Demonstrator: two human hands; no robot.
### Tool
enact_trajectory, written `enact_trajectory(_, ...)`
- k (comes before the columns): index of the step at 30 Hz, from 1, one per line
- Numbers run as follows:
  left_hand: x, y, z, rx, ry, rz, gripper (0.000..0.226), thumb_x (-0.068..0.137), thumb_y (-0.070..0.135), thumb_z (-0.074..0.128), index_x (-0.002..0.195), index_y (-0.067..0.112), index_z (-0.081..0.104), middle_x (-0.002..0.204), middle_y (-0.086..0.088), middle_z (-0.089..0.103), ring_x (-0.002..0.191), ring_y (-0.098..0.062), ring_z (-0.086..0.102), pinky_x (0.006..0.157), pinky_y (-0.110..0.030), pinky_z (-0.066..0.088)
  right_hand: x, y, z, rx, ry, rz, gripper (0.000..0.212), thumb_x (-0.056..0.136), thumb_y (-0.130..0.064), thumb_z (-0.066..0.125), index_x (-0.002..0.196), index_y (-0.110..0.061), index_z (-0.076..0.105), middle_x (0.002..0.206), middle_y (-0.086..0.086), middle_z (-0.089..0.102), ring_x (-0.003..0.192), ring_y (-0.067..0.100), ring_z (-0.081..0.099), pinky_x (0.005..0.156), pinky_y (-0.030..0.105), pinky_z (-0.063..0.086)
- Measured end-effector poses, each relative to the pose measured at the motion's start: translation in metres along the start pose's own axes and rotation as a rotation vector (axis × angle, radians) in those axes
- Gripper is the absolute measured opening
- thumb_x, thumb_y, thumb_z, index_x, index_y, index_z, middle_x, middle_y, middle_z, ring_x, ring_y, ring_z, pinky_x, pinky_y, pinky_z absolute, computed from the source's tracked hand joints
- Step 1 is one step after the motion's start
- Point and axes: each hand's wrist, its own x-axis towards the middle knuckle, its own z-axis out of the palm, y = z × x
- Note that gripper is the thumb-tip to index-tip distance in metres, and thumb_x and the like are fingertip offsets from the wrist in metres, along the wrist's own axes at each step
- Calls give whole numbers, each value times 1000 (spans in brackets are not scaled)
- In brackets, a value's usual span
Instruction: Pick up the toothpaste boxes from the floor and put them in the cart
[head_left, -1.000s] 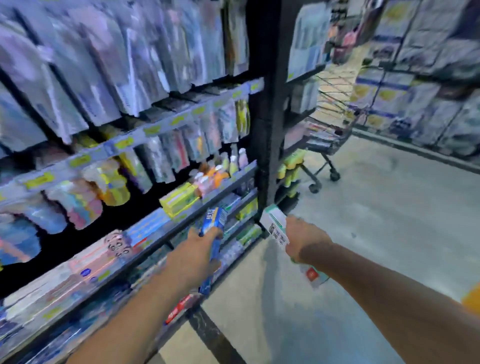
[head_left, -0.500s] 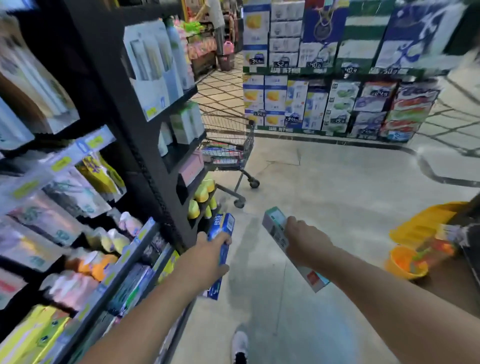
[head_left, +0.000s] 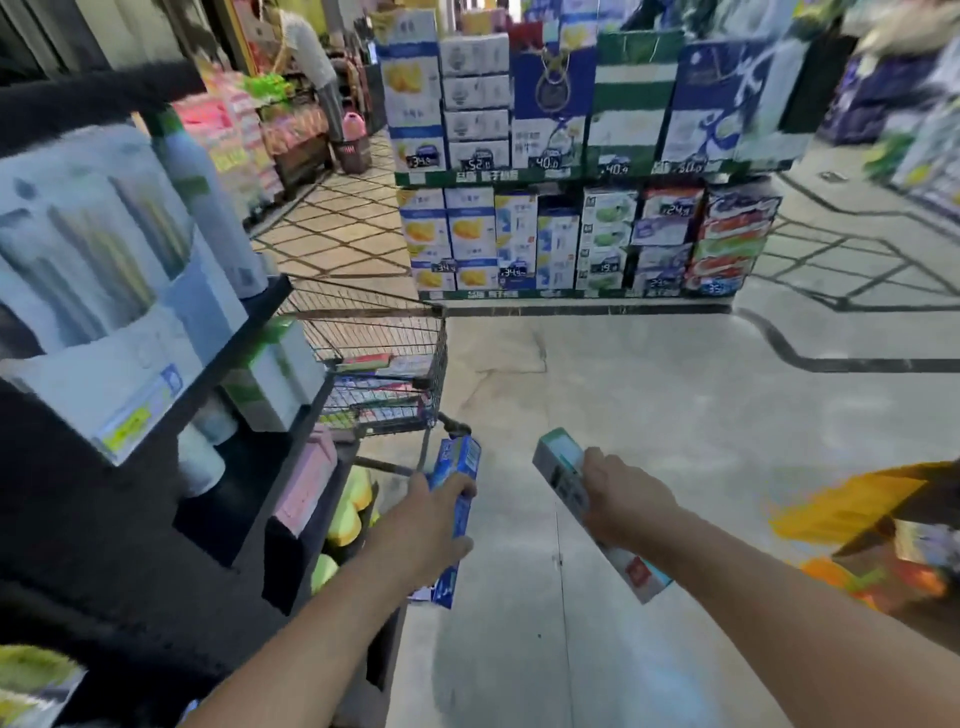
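Blue toothpaste box sits clasped in the left hand, a green-and-white toothpaste box gripped in the right hand, both short of the wire cart. Box lettering blurs; price tags beyond read roughly 40.

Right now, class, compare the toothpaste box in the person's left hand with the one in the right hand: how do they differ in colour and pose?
The blue box in the left hand is bright blue; the pale box in the right hand is grey-white with a green end. The blue box stands nearly upright; the pale box slants, upper end leaning left. The blue box sits nearer the cart. Both are long, slim cartons, gripped mid-length, not yet in the cart.
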Motion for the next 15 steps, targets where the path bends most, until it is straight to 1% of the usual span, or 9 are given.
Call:
enact_trajectory(2,43,3,-6,8,-14,4,41,86,39,62,116,43,34,111,-3,33,68,-23,53,63,-31,45,37,6,-4,13,0,28,39,88,-26,55,121,-14,36,109,7,53,92,27,60,62,31,38)
enact_trajectory(4,87,10,-12,26,-18,11,41,86,40,62,116,42,34,114,-4,34,67,-23,52,62,-30,42,77,16,-5,19,3,44,36,89,-27,54,118,-14,37,107,6,53,90,27,60,61,31,37)
enact_trajectory(8,175,25,-23,22,-22,23,42,87,40,64,117,41,34,115,-3,35,70,-20,51,61,-30,43,175,39,-7,32,-17,25,31,90,-29,54,114,-15,40,108,6,55,90,25,61,63,31,39)
enact_trajectory(12,255,36,-47,-3,-44,-49,43,87,41,64,117,43,34,118,-3,33,65,-22,50,62,-32,44,271,54,-28,28,-51,-7,29,90,-30,54,112,-16,40,107,4,53,89,24,60,62,31,39)
enact_trajectory(15,310,41,-68,-42,-37,-100,44,87,38,65,118,41,34,118,-4,32,58,-19,47,58,-31,42,340,55,-46,15,-65,-56,33,91,-31,55,116,-17,38,110,4,52,90,23,60,63,31,39)
